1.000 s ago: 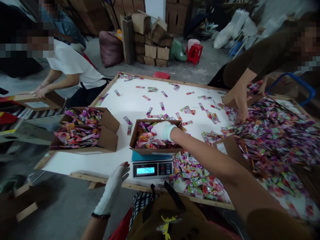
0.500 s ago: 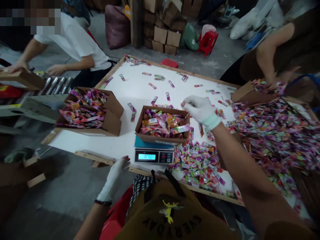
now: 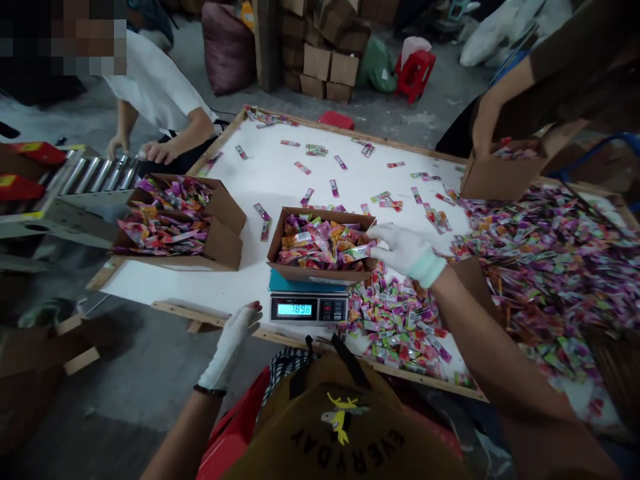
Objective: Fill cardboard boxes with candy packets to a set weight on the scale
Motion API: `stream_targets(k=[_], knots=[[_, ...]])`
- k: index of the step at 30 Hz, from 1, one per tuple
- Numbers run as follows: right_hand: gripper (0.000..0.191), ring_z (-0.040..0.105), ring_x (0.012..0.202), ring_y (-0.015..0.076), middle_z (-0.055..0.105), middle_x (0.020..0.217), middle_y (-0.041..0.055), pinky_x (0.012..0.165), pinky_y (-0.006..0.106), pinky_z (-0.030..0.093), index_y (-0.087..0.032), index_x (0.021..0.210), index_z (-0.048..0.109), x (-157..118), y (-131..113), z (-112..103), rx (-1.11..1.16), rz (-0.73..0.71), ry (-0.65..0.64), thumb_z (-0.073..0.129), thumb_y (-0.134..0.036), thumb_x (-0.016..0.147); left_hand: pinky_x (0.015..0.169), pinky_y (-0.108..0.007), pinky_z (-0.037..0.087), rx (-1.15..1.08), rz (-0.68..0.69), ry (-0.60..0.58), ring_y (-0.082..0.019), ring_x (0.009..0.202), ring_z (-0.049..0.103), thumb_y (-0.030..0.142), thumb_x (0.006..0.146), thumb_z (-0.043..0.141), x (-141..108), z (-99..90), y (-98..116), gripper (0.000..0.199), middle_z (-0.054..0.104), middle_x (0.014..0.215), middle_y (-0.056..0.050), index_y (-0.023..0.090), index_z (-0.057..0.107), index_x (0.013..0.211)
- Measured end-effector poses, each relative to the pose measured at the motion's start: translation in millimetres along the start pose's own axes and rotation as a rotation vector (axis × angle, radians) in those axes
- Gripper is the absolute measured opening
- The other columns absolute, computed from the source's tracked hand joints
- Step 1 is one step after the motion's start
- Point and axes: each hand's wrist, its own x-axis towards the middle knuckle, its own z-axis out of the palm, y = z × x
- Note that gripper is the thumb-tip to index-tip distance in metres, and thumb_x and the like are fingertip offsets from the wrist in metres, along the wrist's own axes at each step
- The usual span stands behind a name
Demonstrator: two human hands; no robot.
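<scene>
A cardboard box (image 3: pixel 320 272) full of shiny candy packets (image 3: pixel 325 243) rests on a digital scale (image 3: pixel 309 308) with a lit display. My right hand (image 3: pixel 400 250), in a white glove, is at the box's right end, its fingers stretched out against the wall and rim. No packet shows in that hand. My left hand (image 3: pixel 241 327), also gloved with bare fingertips, hovers by the table's front edge, left of the scale. Its fingers are extended and hold nothing. Loose packets (image 3: pixel 400 320) lie heaped right of the scale.
Two filled boxes (image 3: pixel 225 243) stand at the left. A large packet heap (image 3: pixel 565 267) covers the right side, where a co-worker's arms surround another box (image 3: pixel 500 175). Another person's hands are at a roller conveyor (image 3: pixel 100 177). A wooden rim (image 3: pixel 190 313) edges the white table.
My right hand has come down to the box's right end, and the box has shifted slightly left. Packets now lie farther back on the table. The scale's reading has changed.
</scene>
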Motion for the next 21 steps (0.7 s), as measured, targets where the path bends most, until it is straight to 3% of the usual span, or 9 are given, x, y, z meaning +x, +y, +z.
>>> stream_targets(k=[3, 5, 10, 13, 18, 21], knots=[[0.044, 0.069, 0.121, 0.0294, 0.071, 0.135, 0.0131, 0.105, 0.041, 0.055, -0.019, 0.139, 0.071, 17.4, -25.1, 9.7, -0.153, 0.067, -0.152, 0.067, -0.032, 0.097, 0.109, -0.048, 0.05, -0.02, 0.017, 0.001, -0.035, 0.125, 0.068, 0.057, 0.066, 0.075, -0.9, -1.6, -0.9, 0.062, 0.072, 0.13, -0.019, 0.017, 0.072, 0.113], [0.047, 0.07, 0.119, 0.0308, 0.07, 0.137, 0.0137, 0.1, 0.042, 0.056, -0.021, 0.144, 0.069, 24.4, -36.2, 10.4, -0.234, 0.111, -0.188, 0.067, -0.032, 0.098, 0.106, -0.047, 0.051, -0.03, 0.014, 0.008, -0.035, 0.123, 0.069, 0.056, 0.067, 0.076, -1.4, -7.3, -5.4, 0.062, 0.073, 0.128, -0.019, 0.016, 0.072, 0.114], [0.037, 0.07, 0.116, 0.029, 0.074, 0.13, 0.0112, 0.097, 0.039, 0.054, -0.023, 0.135, 0.073, 34.1, -50.1, 0.9, -0.248, 0.063, -0.172, 0.064, -0.03, 0.1, 0.104, -0.043, 0.054, -0.029, -0.007, 0.057, -0.034, 0.125, 0.069, 0.055, 0.073, 0.079, -3.7, -26.0, -28.6, 0.057, 0.074, 0.128, -0.017, 0.018, 0.074, 0.116], [0.029, 0.071, 0.108, 0.0264, 0.076, 0.12, 0.0104, 0.092, 0.037, 0.053, -0.021, 0.125, 0.076, 43.7, -61.9, -2.9, -0.255, -0.025, -0.157, 0.062, -0.033, 0.102, 0.108, -0.043, 0.054, -0.024, -0.003, 0.041, -0.033, 0.127, 0.069, 0.053, 0.078, 0.078, -5.8, -26.8, -37.4, 0.05, 0.074, 0.129, -0.017, 0.02, 0.074, 0.115], [0.029, 0.07, 0.099, 0.0251, 0.076, 0.116, 0.0099, 0.083, 0.036, 0.052, -0.02, 0.121, 0.076, 60.7, -83.2, -8.7, -0.234, -0.156, -0.112, 0.057, -0.031, 0.102, 0.111, -0.048, 0.053, -0.028, -0.046, 0.044, -0.035, 0.127, 0.069, 0.047, 0.078, 0.074, -8.3, -12.2, -27.2, 0.042, 0.074, 0.129, -0.018, 0.019, 0.073, 0.11], [0.027, 0.069, 0.097, 0.0245, 0.077, 0.11, 0.0089, 0.084, 0.036, 0.051, -0.019, 0.116, 0.077, 56.6, -76.1, -16.0, -0.18, -0.194, -0.053, 0.058, -0.03, 0.101, 0.111, -0.049, 0.052, -0.044, -0.036, 0.04, -0.034, 0.125, 0.07, 0.046, 0.076, 0.073, -5.9, -9.2, -20.9, 0.046, 0.074, 0.128, -0.018, 0.017, 0.073, 0.112]])
